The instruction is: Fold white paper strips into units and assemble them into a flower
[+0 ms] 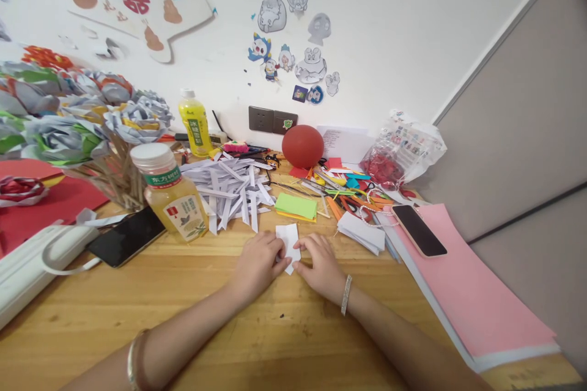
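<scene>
A small piece of white paper [288,238] with a pointed lower end is held between my two hands, just over the wooden table [275,330]. My left hand [260,261] pinches its left edge between thumb and curled fingers. On the other side, my right hand [320,264] grips the right edge with thumb and forefinger. Right behind the paper lies a stack of green and yellow slips [296,206]. Folded white papers [362,232] rest to the right of my right hand. A heap of white paper strips [229,189] is beyond my left hand.
A drink bottle [170,195] and a dark phone [128,237] stand and lie at left, near paper flowers [87,110]. A red balloon [302,146] and a plastic bag [403,149] are at the back. Pink sheets [481,293] bear another phone [419,231] at right.
</scene>
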`<action>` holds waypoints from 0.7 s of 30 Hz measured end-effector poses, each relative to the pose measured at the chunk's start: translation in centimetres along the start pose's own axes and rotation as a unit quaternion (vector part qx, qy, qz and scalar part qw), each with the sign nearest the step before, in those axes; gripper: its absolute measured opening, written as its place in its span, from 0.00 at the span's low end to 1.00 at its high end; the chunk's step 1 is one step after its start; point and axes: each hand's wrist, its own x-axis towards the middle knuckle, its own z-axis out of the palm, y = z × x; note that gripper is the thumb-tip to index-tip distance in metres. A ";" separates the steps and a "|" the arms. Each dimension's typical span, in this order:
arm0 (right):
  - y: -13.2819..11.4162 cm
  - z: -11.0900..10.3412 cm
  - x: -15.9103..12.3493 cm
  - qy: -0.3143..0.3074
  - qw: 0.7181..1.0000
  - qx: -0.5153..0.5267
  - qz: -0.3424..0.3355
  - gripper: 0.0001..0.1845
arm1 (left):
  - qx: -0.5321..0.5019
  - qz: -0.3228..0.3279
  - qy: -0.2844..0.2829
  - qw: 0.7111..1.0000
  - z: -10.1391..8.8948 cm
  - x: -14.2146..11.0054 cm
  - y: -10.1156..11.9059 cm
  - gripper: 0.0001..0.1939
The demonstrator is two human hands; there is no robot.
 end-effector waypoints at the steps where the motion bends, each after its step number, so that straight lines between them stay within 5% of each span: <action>1: 0.1 0.1 0.1 0.007 1.000 0.006 0.002 0.11 | 0.001 0.000 0.002 1.000 0.0 0.0 0.0 0.07; 9: -0.3 0.3 0.0 0.041 0.999 0.000 0.008 0.08 | 0.004 0.000 0.005 1.000 0.1 0.0 0.1 0.07; 14: -0.9 0.2 -0.2 0.005 0.999 -0.040 0.020 0.17 | 0.017 -0.008 -0.005 1.000 -0.2 0.0 0.1 0.08; 18: -0.8 0.2 -0.2 -0.008 0.999 -0.042 0.024 0.18 | 0.097 -0.005 0.054 0.994 -0.9 -0.2 -0.9 0.12; 21: -0.5 -0.2 0.1 -0.025 0.999 -0.026 0.010 0.18 | 0.122 0.057 0.088 0.987 -1.3 -0.2 -2.1 0.14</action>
